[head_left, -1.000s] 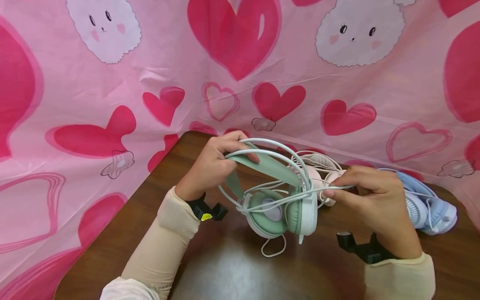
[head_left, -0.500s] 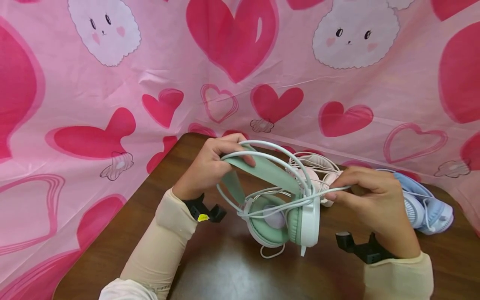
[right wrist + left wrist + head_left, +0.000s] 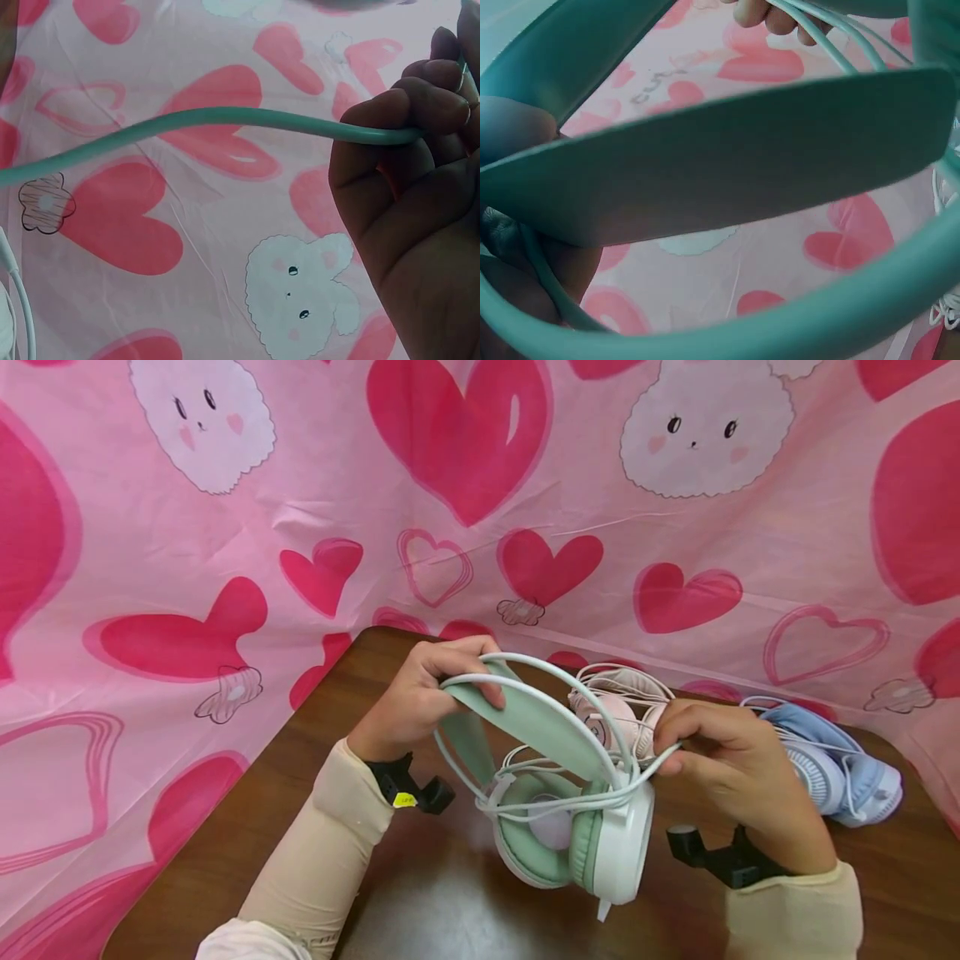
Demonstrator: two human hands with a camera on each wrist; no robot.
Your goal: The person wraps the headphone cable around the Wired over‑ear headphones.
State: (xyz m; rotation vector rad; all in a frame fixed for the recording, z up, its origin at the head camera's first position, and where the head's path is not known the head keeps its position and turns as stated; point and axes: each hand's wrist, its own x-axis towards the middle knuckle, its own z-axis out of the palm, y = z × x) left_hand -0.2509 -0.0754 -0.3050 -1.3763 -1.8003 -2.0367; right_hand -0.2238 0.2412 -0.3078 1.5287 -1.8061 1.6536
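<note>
In the head view my left hand (image 3: 427, 697) grips green-and-white headphones (image 3: 532, 727) by the top of the headband, its fingers curled over the band. The ear cups (image 3: 626, 852) hang tilted over the table. A pale cable (image 3: 555, 810) lies in loops across the headphones, just above the cups. To their right, my right hand (image 3: 731, 768) pinches a length of that cable between thumb and fingers. The left wrist view is largely filled by the headband pad (image 3: 742, 157). In the right wrist view, the cable (image 3: 225, 116) runs leftward from the pinching fingers.
Pink headphones (image 3: 611, 714) with bundled cables sit behind the held pair on the brown wooden table (image 3: 442, 902). Blue headphones (image 3: 832, 764) lie at the right, partly behind my right hand. A pink cloth (image 3: 450, 468) with hearts hangs behind the table.
The ear cups have swung lower. My right hand has shifted slightly left, and less cable shows between it and the headphones. The small cable loop below the cups is out of sight.
</note>
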